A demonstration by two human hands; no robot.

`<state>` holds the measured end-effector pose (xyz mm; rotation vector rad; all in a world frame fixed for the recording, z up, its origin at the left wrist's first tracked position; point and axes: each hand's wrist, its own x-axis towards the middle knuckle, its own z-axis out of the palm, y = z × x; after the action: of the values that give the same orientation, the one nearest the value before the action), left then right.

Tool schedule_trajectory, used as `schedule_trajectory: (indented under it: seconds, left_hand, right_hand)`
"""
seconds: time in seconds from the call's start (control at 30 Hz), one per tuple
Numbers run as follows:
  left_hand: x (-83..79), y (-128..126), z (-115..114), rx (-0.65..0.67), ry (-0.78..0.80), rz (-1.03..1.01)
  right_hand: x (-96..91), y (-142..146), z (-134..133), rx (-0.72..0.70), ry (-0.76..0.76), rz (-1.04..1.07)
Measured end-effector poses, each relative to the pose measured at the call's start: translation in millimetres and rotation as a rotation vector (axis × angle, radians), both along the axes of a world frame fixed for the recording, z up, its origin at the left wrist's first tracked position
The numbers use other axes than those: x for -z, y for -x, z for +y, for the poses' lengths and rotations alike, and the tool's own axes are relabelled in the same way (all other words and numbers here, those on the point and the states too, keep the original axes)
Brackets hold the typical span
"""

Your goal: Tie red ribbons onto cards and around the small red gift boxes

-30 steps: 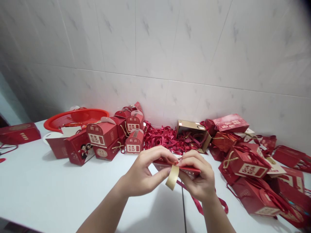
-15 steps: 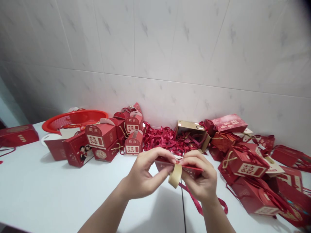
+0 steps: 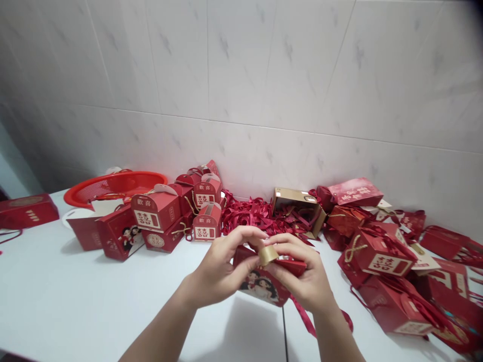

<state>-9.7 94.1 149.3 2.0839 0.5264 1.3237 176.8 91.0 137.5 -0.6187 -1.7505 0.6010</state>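
Red box (image 3: pixel 269 292), printed side toward camera, long axis crosswise, held between left hand (image 3: pixel 219 271) and right hand (image 3: pixel 304 274).

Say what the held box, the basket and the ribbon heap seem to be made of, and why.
Held box: probably printed card, smooth; thin flat panels and crisp edges suggest it.
Basket: likely plastic, slightly glossy; the even red colour and small regular holes point to moulding.
Ribbon heap: perhaps satin-like fabric; the narrow strips curl loosely and catch light, though plastic ribbon is possible.
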Motion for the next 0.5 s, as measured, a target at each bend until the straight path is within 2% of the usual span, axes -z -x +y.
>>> schedule_trajectory:
  seconds: [0.17,0.5]
  left_hand:
    - [-0.6,-0.5,-0.4,-0.058,-0.014,0.009]
    - [-2.1,-6.9,-3.4,-0.036,0.037,-0.041]
  right_hand:
    - [4.5,3.5,3.3,0.029,-0.054,0.014]
    - [9.7,6.7,-1.8,0.105,-0.127,0.057]
